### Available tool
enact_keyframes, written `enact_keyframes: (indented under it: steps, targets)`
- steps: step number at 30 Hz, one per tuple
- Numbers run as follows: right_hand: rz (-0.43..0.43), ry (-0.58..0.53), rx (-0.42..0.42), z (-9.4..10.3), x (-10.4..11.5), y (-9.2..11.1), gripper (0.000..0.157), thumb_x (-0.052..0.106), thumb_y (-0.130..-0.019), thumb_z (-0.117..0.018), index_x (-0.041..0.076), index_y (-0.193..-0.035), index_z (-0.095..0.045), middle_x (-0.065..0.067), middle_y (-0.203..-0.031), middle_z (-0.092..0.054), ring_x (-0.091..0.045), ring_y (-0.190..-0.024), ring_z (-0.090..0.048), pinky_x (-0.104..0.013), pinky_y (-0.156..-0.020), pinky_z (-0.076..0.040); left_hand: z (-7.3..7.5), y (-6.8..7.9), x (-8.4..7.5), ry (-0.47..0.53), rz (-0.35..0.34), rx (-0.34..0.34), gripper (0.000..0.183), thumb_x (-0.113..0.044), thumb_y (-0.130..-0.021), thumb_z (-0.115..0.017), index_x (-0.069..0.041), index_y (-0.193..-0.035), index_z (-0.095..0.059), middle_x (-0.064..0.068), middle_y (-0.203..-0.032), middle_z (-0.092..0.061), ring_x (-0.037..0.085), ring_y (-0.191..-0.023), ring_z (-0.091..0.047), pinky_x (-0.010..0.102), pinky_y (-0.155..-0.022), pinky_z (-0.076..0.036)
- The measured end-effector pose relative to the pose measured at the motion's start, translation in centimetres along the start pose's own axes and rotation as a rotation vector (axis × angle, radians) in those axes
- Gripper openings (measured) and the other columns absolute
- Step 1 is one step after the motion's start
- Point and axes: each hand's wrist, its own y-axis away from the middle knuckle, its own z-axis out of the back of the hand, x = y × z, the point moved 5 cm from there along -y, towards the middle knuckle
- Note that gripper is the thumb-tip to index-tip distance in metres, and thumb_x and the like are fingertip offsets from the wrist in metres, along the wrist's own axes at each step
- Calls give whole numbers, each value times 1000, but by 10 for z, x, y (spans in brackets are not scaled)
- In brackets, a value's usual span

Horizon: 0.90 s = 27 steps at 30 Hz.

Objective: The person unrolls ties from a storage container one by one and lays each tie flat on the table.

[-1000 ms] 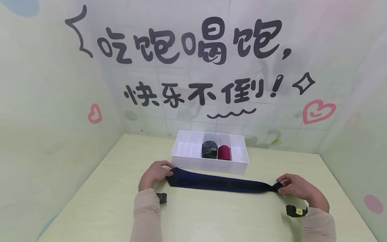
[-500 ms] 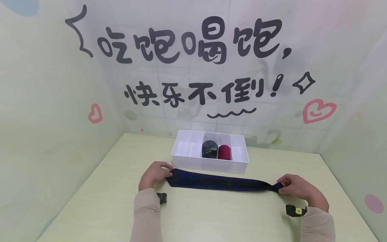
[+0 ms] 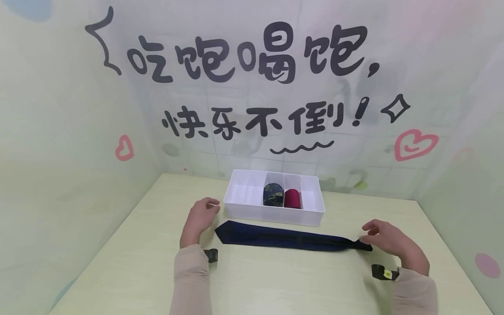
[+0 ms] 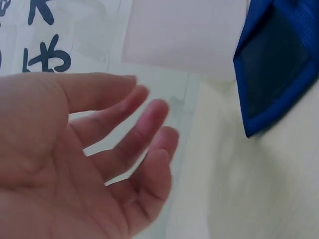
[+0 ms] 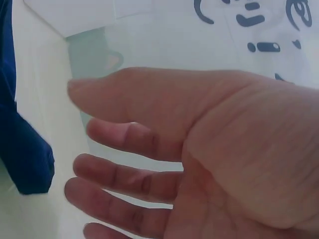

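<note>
- A navy necktie lies lengthwise on a pale tabletop, before a white divided box.
- The left hand, fingers relaxed, hovers near its broad end.
- The right hand, unclenched, hovers by the narrow end.
- A dark patterned roll and red roll fill adjoining compartments.

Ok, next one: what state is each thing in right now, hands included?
Navy tie: unrolled, laid out lengthwise on the table
White box: upright, open-topped
Dark patterned roll: rolled up, in a compartment
Red roll: rolled up, in the next compartment
Left hand: relaxed, apart from the tie's wide end
Right hand: relaxed, holding nothing, near its narrow end
</note>
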Motion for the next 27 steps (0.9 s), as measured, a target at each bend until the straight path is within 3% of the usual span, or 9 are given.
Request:
enact_keyframes:
  steps: [5,12,20,27]
  targets:
    - [29,14,-69,0,18,-4,49,29,-97,-65,-8,-128,-56,-30,-121,-62,-40,-105,-63,-53,-85,-53,-5,-2,-16,55,-95,-112,43,-29,-105,-51,-10,-144,-54,17,-141,-56,37,-130,-52,54,-107,-45]
    - [95,6,-141,-4,40,-11,44,22,-99,-63,-10,-128,-56,-32,-124,-60,-47,-110,-62,-56,-91,-53,-28,-2,-43,-7,-226,-178,55,-36,-103,-57,-12,-151,-46,15,-156,-43,39,-144,-29,58,-117,-32]
    - [186,65,-173,-11,68,-22,41,21,-98,-64,-8,-127,-58,-29,-123,-59,-43,-109,-60,-57,-93,-51,-61,-2,-54,-138,-212,-145,66,-45,-101,-58,-22,-159,-36,9,-169,-24,41,-156,-14,69,-119,-22]
    - [243,102,-170,-11,95,-43,41,22,-100,-63,-6,-128,-59,-28,-126,-61,-42,-114,-58,-58,-98,-49,-70,-1,-58,-191,-234,-143,66,-46,-100,-60,-22,-158,-38,12,-170,-23,43,-158,-8,71,-119,-20]
